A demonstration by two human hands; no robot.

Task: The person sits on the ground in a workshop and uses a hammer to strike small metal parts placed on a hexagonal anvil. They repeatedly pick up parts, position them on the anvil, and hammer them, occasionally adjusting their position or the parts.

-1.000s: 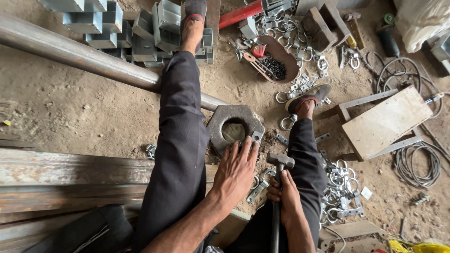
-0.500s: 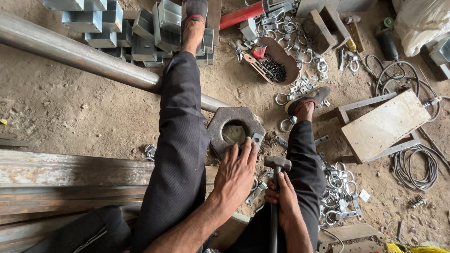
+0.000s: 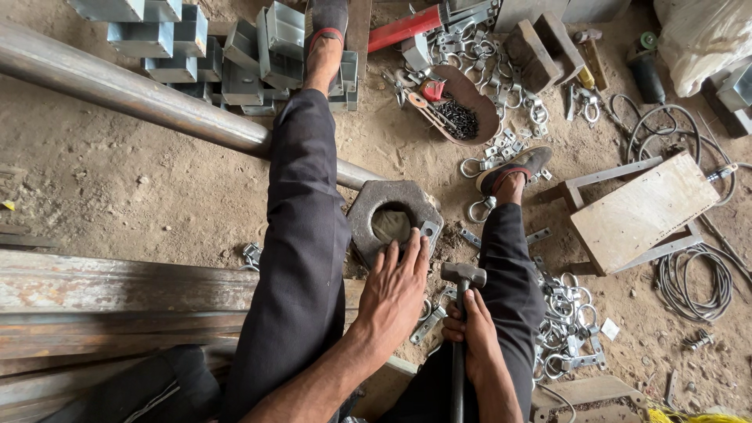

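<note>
The left hand (image 3: 398, 291) lies spread and palm down, its fingertips (image 3: 413, 247) pressing a small grey metal bracket (image 3: 429, 233) against the 4 o'clock edge of a large hexagonal nut (image 3: 392, 216), a heavy rusty-grey piece with a round hole through its middle that sits flat on the sandy ground between the person's two legs. The right hand (image 3: 470, 329) is wrapped shut around the handle of a hammer (image 3: 462, 276), whose blocky steel head stands just at 4 o'clock of the nut, near the bracket but apart from it; the handle runs straight down toward 6 o'clock out of the frame. The left leg in dark trousers stretches toward 12 o'clock, crossing over a long steel pipe (image 3: 133, 94) that runs diagonally from 10 o'clock down to the nut, and its foot rests among a stack of grey metal channel sections (image 3: 196, 47). The right foot in a sandal (image 3: 517, 166) sits at 2 o'clock of the nut. Shackles (image 3: 564, 313) and small clamps lie scattered at 3 to 5 o'clock beside the right leg, more of them at 1 o'clock around a rusty bowl of dark screws (image 3: 462, 113). A low wooden stool (image 3: 642, 211) stands at 3 o'clock, with coiled cable (image 3: 693, 274) just beyond it. Rusty flat steel beams (image 3: 102, 298) lie at 8 o'clock.
</note>
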